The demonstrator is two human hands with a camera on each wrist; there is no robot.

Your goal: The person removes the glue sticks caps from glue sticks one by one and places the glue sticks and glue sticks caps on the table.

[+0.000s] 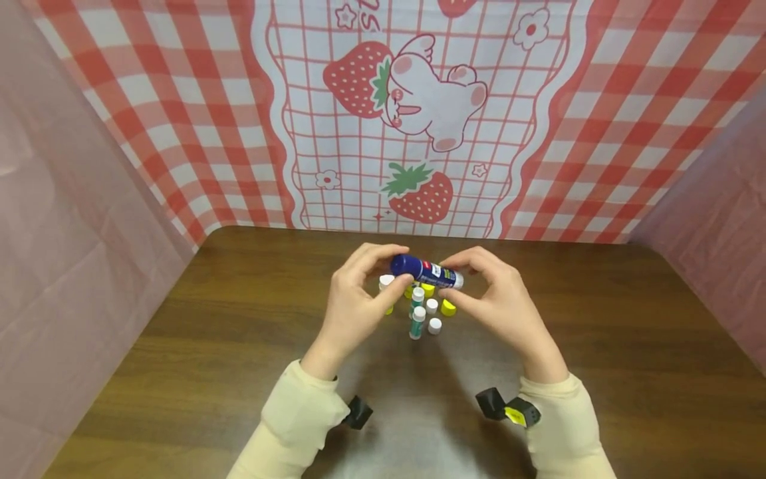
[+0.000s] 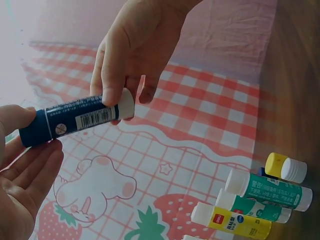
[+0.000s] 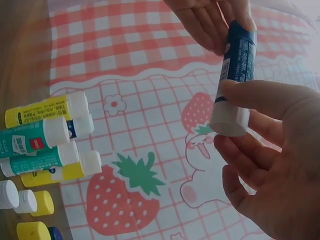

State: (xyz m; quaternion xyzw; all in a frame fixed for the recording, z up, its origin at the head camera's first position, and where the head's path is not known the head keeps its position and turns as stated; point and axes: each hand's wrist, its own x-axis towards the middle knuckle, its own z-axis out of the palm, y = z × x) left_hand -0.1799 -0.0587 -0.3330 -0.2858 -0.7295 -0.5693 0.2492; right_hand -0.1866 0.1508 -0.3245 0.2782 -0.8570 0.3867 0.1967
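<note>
A dark blue glue stick [image 1: 432, 271] with a white base is held up between both hands, above the table. My left hand [image 1: 358, 293] pinches its blue cap end between thumb and fingers. At the white base end, my right hand [image 1: 501, 293] grips it with thumb and fingertips. In the left wrist view the cap sits on the tube, and a barcode label [image 2: 95, 119] faces the camera. Below the hands stand two green glue sticks [image 1: 417, 324], with loose white caps [image 1: 435, 326] and a yellow cap [image 1: 448, 308] beside them.
More glue sticks stand in the group, including a yellow one [image 2: 232, 221] and another yellow one [image 3: 45, 110]. The wooden table [image 1: 203, 359] ends at a red-and-white checked cloth [image 1: 419, 133] behind. Pink cloth [image 1: 78, 219] hangs at the sides.
</note>
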